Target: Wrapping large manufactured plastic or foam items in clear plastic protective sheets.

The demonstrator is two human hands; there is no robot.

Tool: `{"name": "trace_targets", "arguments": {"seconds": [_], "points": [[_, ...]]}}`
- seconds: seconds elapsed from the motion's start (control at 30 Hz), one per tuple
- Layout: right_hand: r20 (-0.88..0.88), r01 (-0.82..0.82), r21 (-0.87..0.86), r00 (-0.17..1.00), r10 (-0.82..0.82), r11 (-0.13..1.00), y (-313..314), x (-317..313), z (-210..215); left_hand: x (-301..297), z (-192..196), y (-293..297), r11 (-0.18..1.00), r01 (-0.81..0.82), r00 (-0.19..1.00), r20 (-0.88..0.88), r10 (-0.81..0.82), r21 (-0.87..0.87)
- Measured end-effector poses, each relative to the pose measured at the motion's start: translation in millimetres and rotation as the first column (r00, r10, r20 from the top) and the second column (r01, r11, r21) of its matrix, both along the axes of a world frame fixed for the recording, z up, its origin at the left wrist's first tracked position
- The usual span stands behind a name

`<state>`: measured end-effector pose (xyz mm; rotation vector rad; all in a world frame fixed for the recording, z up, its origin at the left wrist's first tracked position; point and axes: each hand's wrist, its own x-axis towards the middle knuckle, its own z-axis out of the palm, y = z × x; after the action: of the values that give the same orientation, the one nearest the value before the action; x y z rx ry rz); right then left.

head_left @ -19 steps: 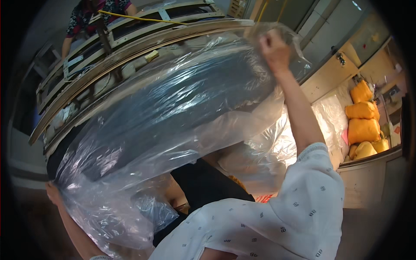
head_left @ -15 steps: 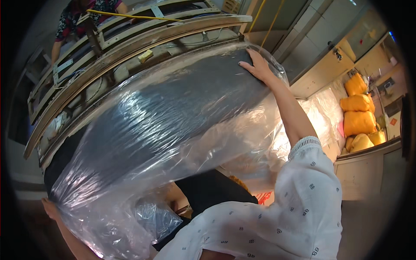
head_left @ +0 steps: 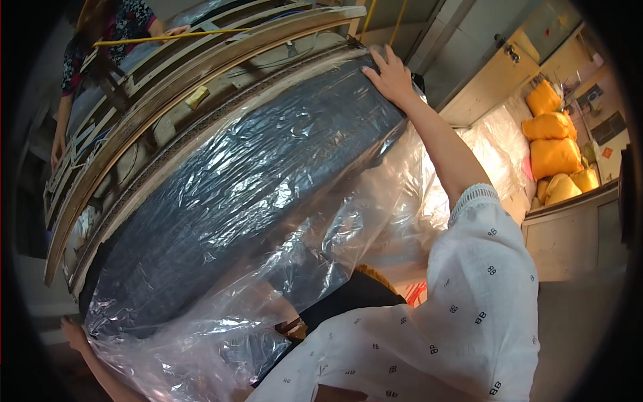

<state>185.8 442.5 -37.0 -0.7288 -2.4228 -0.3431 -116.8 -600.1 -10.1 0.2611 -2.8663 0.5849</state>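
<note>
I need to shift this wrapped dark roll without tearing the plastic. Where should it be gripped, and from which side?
Probably by its two ends, one hand from each side. The dark roll is long and lies slanting; the right hand lies flat on its upper far end, the left hand is at its lower near end. The clear plastic bag hangs loose below, so it likely offers no firm hold.

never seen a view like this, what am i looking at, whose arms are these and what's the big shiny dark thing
This is a fisheye camera worn on a person's head, looking down at their own bare hands, so straight edges bend. The right hand lies flat on the far end of a long dark roll wrapped in a clear plastic bag. The left hand holds the near end at the lower left edge. Behind the roll is a long wooden frame, where another person stands. Yellow sacks are piled at the right.
</note>
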Motion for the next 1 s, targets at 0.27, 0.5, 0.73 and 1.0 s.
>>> {"name": "trace_targets", "arguments": {"seconds": [0.27,0.5,0.73,1.0], "points": [[0.134,-0.268,-0.414,0.927,0.349,0.87,41.8,-5.0,-3.3,160.9,24.2,359.6,0.637,0.571,0.727,0.04,-0.685,0.518],[0.046,0.061,-0.938,0.998,-0.049,0.341,94.8,146.2,-98.8,118.2,-20.0,338.6,0.602,0.662,0.727,-0.186,-0.661,0.446],[0.302,0.448,-0.838,0.856,-0.419,0.312,-10.0,170.5,-286.3,120.1,-20.4,325.3,0.645,0.613,0.771,-0.163,-0.616,0.457],[0.227,0.404,-0.887,0.802,-0.552,0.222,-51.1,253.9,-316.0,115.2,-17.7,326.6,0.63,0.643,0.746,-0.17,-0.643,0.435]]}}
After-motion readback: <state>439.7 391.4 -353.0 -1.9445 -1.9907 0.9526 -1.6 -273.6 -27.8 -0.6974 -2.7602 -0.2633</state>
